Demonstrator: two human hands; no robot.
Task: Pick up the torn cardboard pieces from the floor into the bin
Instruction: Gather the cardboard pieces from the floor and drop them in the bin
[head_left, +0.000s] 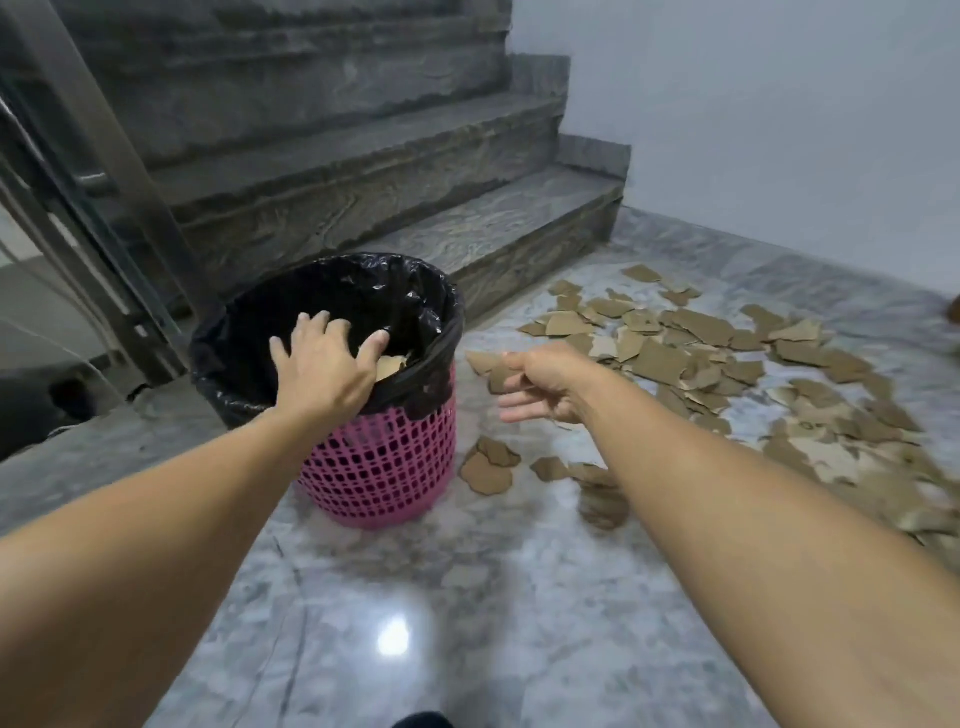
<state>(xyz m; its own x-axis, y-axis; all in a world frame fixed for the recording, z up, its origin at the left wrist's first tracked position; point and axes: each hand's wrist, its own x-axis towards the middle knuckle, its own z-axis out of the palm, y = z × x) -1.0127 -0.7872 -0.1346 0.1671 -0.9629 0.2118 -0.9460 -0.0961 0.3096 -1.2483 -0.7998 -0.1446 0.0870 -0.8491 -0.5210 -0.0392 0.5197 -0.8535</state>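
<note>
Head view: a pink lattice bin (382, 467) stood upright on the grey marble floor (467, 597) at the foot of a dark stone staircase (363, 171), lined with a black plastic bag (249, 332) folded over its rim. The left hand (324, 364) was positioned palm down over the near side of the bin opening, fingers spread and loosely curled, holding nothing that could be seen. Just beyond its fingertips, a pale cardboard piece (390, 365) lay inside the liner. The right hand (540, 387) was held above the floor just to the right of the bin, fingers partly curled; a brown cardboard scrap (498, 375) showed at its fingers, and whether it was gripped or lay on the floor behind the hand could not be determined. A large spread of torn cardboard pieces (727, 364) covered the floor to the right of the bin, reaching toward the white wall (779, 130) and on to the right edge of the frame, many overlapping one another. A smaller cluster of pieces (488, 467) lay on the floor near the bin's base, on its right side, apart from the main spread. A metal railing (78, 171) ran down the left side of the frame.
</note>
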